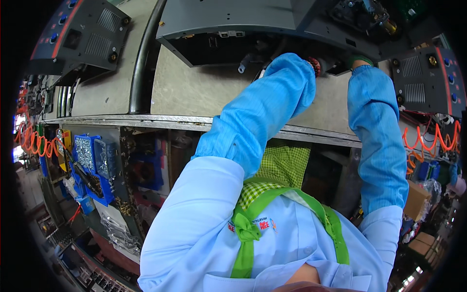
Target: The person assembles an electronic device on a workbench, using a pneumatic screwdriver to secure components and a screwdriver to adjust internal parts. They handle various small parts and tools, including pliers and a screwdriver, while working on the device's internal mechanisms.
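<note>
Where the two blue oversleeves (258, 112) end at the upper centre of the frame, both hands enter the grey chassis (233, 24), the unit being worked on, which spans the top centre and stands on the metal bench (187, 90). The left hand is hidden beyond a red patterned band (315, 66); its grip cannot be determined. The right hand (359, 63), at the upper right, shows only at the wrist, beside green material at the chassis edge; whether its fingers are spread or closed cannot be determined. A grey ring-ended part (249, 59) projects below the chassis opening, left of the left oversleeve. Similar control-panel units occupy the upper left (87, 41) and right edge. Blue bins (111, 192) of small hardware are located at centre left.
</note>
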Demonstrator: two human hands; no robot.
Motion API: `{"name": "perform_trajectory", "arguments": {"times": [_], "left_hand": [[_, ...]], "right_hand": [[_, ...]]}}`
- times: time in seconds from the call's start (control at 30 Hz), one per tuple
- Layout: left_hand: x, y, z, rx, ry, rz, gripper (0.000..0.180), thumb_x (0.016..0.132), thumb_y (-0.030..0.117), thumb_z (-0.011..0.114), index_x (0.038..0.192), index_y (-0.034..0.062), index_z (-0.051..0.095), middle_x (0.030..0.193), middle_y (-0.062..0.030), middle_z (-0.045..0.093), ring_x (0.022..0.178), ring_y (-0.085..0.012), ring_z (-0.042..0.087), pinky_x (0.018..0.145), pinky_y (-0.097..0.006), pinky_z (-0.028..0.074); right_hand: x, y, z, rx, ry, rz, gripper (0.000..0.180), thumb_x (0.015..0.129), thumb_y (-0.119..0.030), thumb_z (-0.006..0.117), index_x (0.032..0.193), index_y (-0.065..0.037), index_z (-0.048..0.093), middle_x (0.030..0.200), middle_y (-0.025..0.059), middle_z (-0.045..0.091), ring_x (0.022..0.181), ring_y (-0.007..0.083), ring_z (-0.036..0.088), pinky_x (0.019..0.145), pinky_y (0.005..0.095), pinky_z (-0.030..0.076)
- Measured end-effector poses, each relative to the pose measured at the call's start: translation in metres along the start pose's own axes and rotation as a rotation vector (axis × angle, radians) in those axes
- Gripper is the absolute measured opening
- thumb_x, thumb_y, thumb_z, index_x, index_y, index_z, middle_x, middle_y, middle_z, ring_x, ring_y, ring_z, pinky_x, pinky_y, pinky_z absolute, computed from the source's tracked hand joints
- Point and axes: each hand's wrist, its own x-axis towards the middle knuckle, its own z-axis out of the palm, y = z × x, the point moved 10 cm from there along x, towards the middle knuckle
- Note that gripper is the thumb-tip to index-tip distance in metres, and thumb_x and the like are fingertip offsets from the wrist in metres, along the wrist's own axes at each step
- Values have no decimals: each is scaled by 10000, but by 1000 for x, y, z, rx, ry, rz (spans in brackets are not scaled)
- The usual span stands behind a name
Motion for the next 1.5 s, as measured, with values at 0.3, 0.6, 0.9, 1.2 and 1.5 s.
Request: {"name": "perform_trajectory", "arguments": {"times": [0.3, 0.6, 0.9, 1.2, 1.5], "left_hand": [[3, 4, 0, -82, -73, -27, 312, 849, 288, 597, 1068, 75, 657, 1034, -161, 655, 956, -302, 611, 860, -378, 462], [5, 4, 1, -168, -133, -63, 310, 847, 283, 600, 1061, 67, 658, 1024, -161, 657, 944, -291, 615, 849, -375, 465], [5, 5, 6, -282, -173, -117, 308, 845, 277, 603, 1054, 58, 660, 1015, -161, 659, 933, -280, 620, 837, -373, 469], [4, 14, 23, -467, -245, -244, 306, 843, 271, 606, 1046, 49, 661, 1005, -161, 662, 922, -269, 624, 826, -370, 472], [0, 13, 24, -529, -398, -388, 327, 889, 285, 553, 1103, 53, 638, 1085, -142, 640, 952, -225, 604, 861, -344, 456]], "right_hand": [[-2, -2, 1, -10, -19, -7, 255, 875, -153, 512, 1052, -19, 637, 1070, 203, 632, 934, 358, 616, 761, 411, 505], [-3, -3, 0, -10, -18, -20, 247, 872, -148, 517, 1047, -20, 637, 1062, 201, 634, 923, 362, 617, 754, 411, 504], [-22, -2, 4, -15, -61, -5, 240, 869, -143, 523, 1041, -21, 637, 1053, 198, 637, 912, 365, 618, 747, 412, 504], [-142, 51, 34, 889, 590, 429, 373, 827, -228, 663, 1120, -18, 568, 928, 161, 665, 883, 265, 654, 762, 345, 500], [-111, 39, 81, 1435, 517, 527, 377, 818, -261, 645, 1104, -26, 570, 933, 147, 669, 802, 222, 665, 710, 340, 517]]}}
